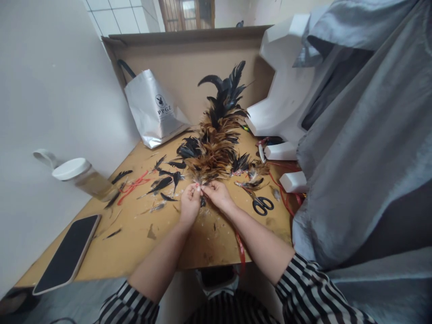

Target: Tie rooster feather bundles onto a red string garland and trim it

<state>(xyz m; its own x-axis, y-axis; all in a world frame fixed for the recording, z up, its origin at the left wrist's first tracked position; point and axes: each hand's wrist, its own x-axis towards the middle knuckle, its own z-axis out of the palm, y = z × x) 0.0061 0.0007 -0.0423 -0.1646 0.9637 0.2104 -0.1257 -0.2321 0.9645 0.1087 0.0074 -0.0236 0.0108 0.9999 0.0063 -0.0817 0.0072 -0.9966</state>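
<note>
A long bunch of brown and black feathers (218,135) lies across the middle of the wooden table (135,243), its tips pointing away from me. My left hand (189,204) and my right hand (218,194) meet at the near end of the bunch. The fingers of both hands are pinched together on the feather ends there. Loose black feathers (165,182) lie scattered to the left of my hands. Black-handled scissors (261,204) rest on the table just right of my right hand.
A phone (67,254) lies face up at the near left edge. A lidded jar (83,176) stands by the left wall, red string (133,186) beside it. A silver bag (153,110), cardboard backing, white foam blocks (286,90) and grey cloth (364,135) crowd the back and right.
</note>
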